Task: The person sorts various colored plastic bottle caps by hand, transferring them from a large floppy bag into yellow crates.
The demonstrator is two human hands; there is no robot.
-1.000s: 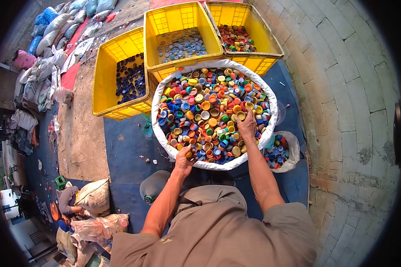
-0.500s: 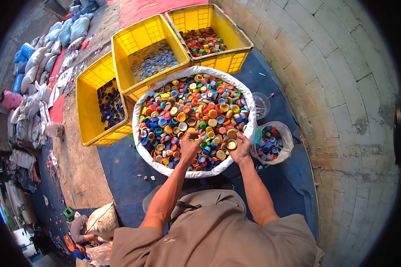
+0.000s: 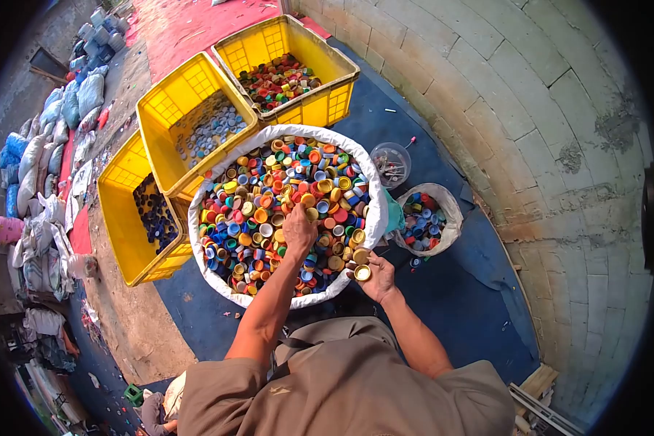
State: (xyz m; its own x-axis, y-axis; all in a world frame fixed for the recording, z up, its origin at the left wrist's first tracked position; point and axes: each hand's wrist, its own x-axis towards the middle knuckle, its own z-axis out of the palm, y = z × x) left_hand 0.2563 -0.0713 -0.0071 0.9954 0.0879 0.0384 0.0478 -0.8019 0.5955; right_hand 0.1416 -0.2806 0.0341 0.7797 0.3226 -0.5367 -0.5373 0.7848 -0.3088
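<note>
A round white-rimmed sack (image 3: pixel 376 211) brims with bottle caps (image 3: pixel 269 231) of many colours. My left hand (image 3: pixel 300 231) reaches into the middle of the pile, fingers drawn together beside a yellowish cap (image 3: pixel 312 214); what they pinch, if anything, is hidden. At the sack's near right rim, my right hand (image 3: pixel 379 280) is closed around gold-coloured bottle caps. One gold cap (image 3: pixel 362 272) shows its pale inside, and a brownish-gold cap (image 3: pixel 360 256) sits above it at the fingertips.
Yellow crates stand beyond the sack: one with dark caps (image 3: pixel 116 211), one with pale blue caps (image 3: pixel 152 123), one with red and green caps (image 3: pixel 334 83). On the right are a clear tub (image 3: pixel 390 163), a smaller sack (image 3: pixel 452 211) and a block wall (image 3: pixel 552 182). Another person (image 3: pixel 155 414) sits lower left.
My right hand has drawn back toward me to the sack's rim with the gold caps. My left hand has reached farther into the pile. The camera view has turned and shifted.
</note>
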